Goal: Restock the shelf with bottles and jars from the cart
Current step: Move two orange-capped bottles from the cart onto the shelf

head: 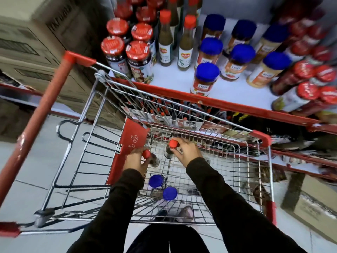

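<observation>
Shelf [237, 92], white deck with red front edge, runs across the top of the view: red-lidded jars [125, 52] at its left end, two tall red-capped sauce bottles [185, 46] beside them, blue-lidded jars [207, 77] in the middle reaching close to the front edge, more red-lidded jars [308, 88] lying tilted at the right end. Cart [200, 125], wire basket with red corner guards and red handle bar, stands just in front of the shelf, its far rim against the shelf's front edge. Red plastic child-seat flap [127, 147] hangs at the basket's left wall. Both arms in dark sleeves reach down into the basket. Left hand [135, 161], near the flap: grip closed around a small dark bottle with red cap [150, 157], bottle tilted. Right hand [186, 151], toward the basket's middle: grip closed around the neck of a second red-capped bottle [171, 148], bottle upright. The two bottles sit near each other, not touching. Two blue-lidded jars in the cart [163, 187] stand on the basket floor by its near edge, between the forearms.
</observation>
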The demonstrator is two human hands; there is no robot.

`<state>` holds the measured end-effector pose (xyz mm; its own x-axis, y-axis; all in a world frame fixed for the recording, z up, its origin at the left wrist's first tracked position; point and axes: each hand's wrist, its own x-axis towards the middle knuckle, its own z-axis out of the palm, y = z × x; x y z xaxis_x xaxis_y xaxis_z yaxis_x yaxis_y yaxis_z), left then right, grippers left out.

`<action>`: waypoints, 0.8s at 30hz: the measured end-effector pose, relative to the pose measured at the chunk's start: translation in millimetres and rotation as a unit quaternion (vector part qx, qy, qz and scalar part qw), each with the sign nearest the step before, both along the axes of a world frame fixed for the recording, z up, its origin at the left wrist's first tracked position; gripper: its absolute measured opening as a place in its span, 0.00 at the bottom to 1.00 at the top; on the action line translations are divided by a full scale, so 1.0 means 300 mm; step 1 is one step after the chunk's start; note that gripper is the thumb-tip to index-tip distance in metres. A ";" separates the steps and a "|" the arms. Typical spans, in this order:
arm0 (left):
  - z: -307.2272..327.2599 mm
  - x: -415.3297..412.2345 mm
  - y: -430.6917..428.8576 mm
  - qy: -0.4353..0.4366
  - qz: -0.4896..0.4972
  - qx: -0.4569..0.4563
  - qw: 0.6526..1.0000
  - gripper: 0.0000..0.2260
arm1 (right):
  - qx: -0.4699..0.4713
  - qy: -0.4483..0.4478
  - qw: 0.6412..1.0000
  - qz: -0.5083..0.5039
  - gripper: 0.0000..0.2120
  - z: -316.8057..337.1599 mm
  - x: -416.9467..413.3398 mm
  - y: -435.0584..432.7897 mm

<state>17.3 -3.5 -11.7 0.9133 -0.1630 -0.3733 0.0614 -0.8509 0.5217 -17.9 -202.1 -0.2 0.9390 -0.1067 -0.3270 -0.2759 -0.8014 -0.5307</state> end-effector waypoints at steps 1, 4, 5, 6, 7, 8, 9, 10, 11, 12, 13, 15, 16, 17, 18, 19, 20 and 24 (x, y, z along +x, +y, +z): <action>0.035 -0.007 0.005 -0.005 0.006 -0.020 1.000 0.17 | 0.005 -0.011 1.000 -0.010 0.21 0.038 -0.014 -0.006; 0.136 -0.020 0.004 -0.048 0.027 -0.090 0.994 0.19 | 0.001 -0.054 0.998 -0.038 0.20 0.153 -0.047 -0.016; 0.171 -0.017 -0.002 -0.060 0.040 -0.121 0.990 0.19 | 0.000 -0.070 0.997 -0.046 0.19 0.182 -0.049 -0.018; 0.210 -0.012 -0.008 -0.068 0.049 -0.155 0.984 0.19 | 0.003 -0.082 0.995 -0.053 0.20 0.216 -0.050 -0.018; 0.252 -0.005 -0.013 -0.072 0.051 -0.181 0.979 0.19 | 0.010 -0.092 0.994 -0.057 0.20 0.247 -0.050 -0.017; 0.288 0.006 -0.015 -0.081 0.048 -0.202 0.975 0.19 | 0.020 -0.100 0.993 -0.062 0.20 0.278 -0.046 -0.015; 0.324 0.020 -0.017 -0.095 0.042 -0.221 0.970 0.19 | 0.030 -0.112 0.991 -0.070 0.20 0.311 -0.041 -0.012; 0.348 0.036 -0.018 -0.111 0.037 -0.242 0.963 0.18 | 0.037 -0.129 0.988 -0.081 0.20 0.339 -0.034 -0.011; 0.378 0.057 -0.017 -0.131 0.033 -0.258 0.957 0.18 | 0.042 -0.155 0.983 -0.094 0.20 0.368 -0.024 -0.011; 0.410 0.077 -0.017 -0.153 0.024 -0.264 0.952 0.18 | 0.044 -0.179 0.977 -0.107 0.20 0.400 -0.016 -0.010; 0.446 0.100 -0.021 -0.176 0.011 -0.262 0.949 0.17 | 0.046 -0.204 0.971 -0.118 0.20 0.428 -0.004 -0.011; 0.510 0.155 -0.036 -0.207 -0.010 -0.259 0.943 0.17 | 0.051 -0.240 0.960 -0.135 0.20 0.484 0.027 -0.018; 0.543 0.183 -0.047 -0.216 -0.019 -0.264 0.940 0.17 | 0.053 -0.252 0.956 -0.142 0.19 0.510 0.046 -0.023; 0.574 0.210 -0.058 -0.230 -0.028 -0.267 0.935 0.18 | 0.056 -0.263 0.952 -0.148 0.18 0.535 0.066 -0.029; 0.599 0.239 -0.069 -0.244 -0.036 -0.268 0.931 0.17 | 0.056 -0.268 0.950 -0.153 0.18 0.563 0.087 -0.033; 0.625 0.269 -0.082 -0.252 -0.044 -0.273 0.927 0.18 | 0.055 -0.274 0.947 -0.155 0.18 0.587 0.110 -0.038; 0.648 0.297 -0.095 -0.255 -0.048 -0.278 0.925 0.18 | 0.050 -0.282 0.946 -0.155 0.18 0.609 0.132 -0.043; 0.726 0.411 -0.159 -0.264 -0.064 -0.283 0.920 0.17 | 0.044 -0.289 0.940 -0.174 0.18 0.682 0.231 -0.068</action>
<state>140.5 -51.2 206.0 0.9029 -0.3134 0.2942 -0.4091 -0.4162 0.8120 51.5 -222.6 204.5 0.8759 -0.4366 0.2053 -0.1587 -0.6626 -0.7320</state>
